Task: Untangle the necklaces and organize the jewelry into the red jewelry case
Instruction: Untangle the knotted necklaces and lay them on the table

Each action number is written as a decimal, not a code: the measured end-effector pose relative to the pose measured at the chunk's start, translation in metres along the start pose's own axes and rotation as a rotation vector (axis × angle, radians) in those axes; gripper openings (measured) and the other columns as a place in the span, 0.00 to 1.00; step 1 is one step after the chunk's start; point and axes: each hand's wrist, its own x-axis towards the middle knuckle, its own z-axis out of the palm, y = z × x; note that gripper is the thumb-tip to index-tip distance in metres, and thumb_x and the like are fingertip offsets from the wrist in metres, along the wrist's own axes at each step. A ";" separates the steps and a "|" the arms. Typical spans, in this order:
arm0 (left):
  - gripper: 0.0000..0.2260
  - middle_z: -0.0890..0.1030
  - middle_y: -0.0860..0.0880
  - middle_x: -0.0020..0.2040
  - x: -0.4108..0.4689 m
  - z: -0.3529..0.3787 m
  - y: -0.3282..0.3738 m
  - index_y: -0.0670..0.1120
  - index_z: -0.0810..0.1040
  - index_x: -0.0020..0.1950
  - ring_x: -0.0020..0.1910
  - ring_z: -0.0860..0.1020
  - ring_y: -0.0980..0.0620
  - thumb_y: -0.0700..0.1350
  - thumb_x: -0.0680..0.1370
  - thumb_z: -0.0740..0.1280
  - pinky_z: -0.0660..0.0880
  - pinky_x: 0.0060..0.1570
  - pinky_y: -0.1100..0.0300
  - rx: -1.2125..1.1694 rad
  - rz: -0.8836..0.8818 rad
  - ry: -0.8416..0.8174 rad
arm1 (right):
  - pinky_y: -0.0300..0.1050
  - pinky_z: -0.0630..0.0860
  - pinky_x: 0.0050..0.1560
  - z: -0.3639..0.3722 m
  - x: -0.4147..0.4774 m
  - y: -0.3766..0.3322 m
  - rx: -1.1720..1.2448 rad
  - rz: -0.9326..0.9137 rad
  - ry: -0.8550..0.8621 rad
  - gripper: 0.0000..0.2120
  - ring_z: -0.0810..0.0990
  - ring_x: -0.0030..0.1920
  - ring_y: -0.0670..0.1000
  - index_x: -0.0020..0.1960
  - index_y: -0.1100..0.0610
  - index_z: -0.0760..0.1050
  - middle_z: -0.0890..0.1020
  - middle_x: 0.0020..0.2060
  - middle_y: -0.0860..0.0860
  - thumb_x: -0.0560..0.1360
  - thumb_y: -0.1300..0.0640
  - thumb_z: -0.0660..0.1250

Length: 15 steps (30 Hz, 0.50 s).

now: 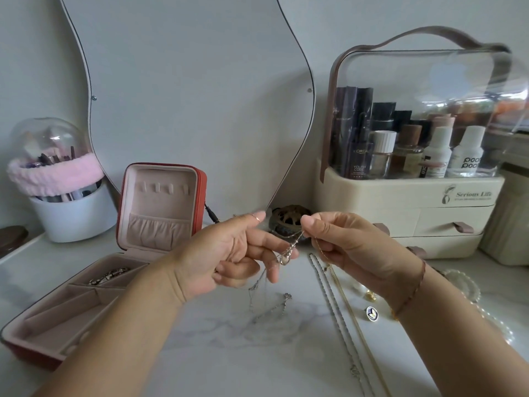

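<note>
I see tangled thin silver necklace chains point(289, 249) held up;
right hand point(347, 245) pinches top, left hand point(226, 255) lower; chains slant down-left.

- My jewelry case point(202, 193) is red outside, with a dusty pink lining.
- The tangled necklace point(289, 250) I pinch is silver, and its pendant is pale and shiny.
- The tabletop point(229, 345) is white marble with soft grey veins.
- On it, one long chain point(335, 313) is silver and the chain beside it point(355, 319) is gold.
- The ring point(255, 217) on my left hand point(217, 259) is rose gold.
- The bracelet point(415, 285) on my right wrist is coppery red.
- The round pin point(371, 313) is dark blue and white.
- The brush holder point(71, 216) is white with a fluffy pink band.
- The organizer point(372, 196) is cream with a mauve handle.
</note>
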 end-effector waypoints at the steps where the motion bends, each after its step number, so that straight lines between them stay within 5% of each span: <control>1: 0.22 0.80 0.44 0.34 0.000 0.000 0.000 0.44 0.85 0.47 0.17 0.54 0.59 0.59 0.74 0.60 0.49 0.19 0.67 0.009 0.005 0.016 | 0.42 0.52 0.33 0.000 0.000 0.000 -0.003 -0.002 0.001 0.11 0.54 0.32 0.49 0.32 0.53 0.78 0.59 0.28 0.50 0.65 0.46 0.71; 9: 0.10 0.63 0.54 0.28 -0.003 0.004 0.000 0.48 0.86 0.48 0.21 0.54 0.60 0.46 0.69 0.70 0.50 0.20 0.68 0.132 0.085 0.121 | 0.43 0.51 0.33 0.002 0.000 0.000 -0.057 0.006 0.006 0.13 0.55 0.30 0.48 0.34 0.56 0.77 0.61 0.26 0.49 0.67 0.46 0.71; 12: 0.06 0.61 0.52 0.28 -0.001 0.006 0.000 0.48 0.86 0.43 0.21 0.54 0.59 0.47 0.68 0.76 0.52 0.20 0.69 0.155 0.096 0.211 | 0.42 0.52 0.32 0.005 0.000 0.000 -0.065 0.006 0.006 0.12 0.56 0.29 0.47 0.34 0.57 0.76 0.60 0.26 0.49 0.66 0.47 0.69; 15: 0.11 0.66 0.50 0.24 0.001 0.009 -0.001 0.46 0.85 0.41 0.21 0.56 0.58 0.53 0.67 0.70 0.51 0.20 0.68 0.158 0.112 0.286 | 0.38 0.54 0.30 0.006 -0.001 -0.001 -0.079 0.010 0.019 0.13 0.56 0.28 0.46 0.35 0.58 0.75 0.60 0.25 0.48 0.67 0.47 0.68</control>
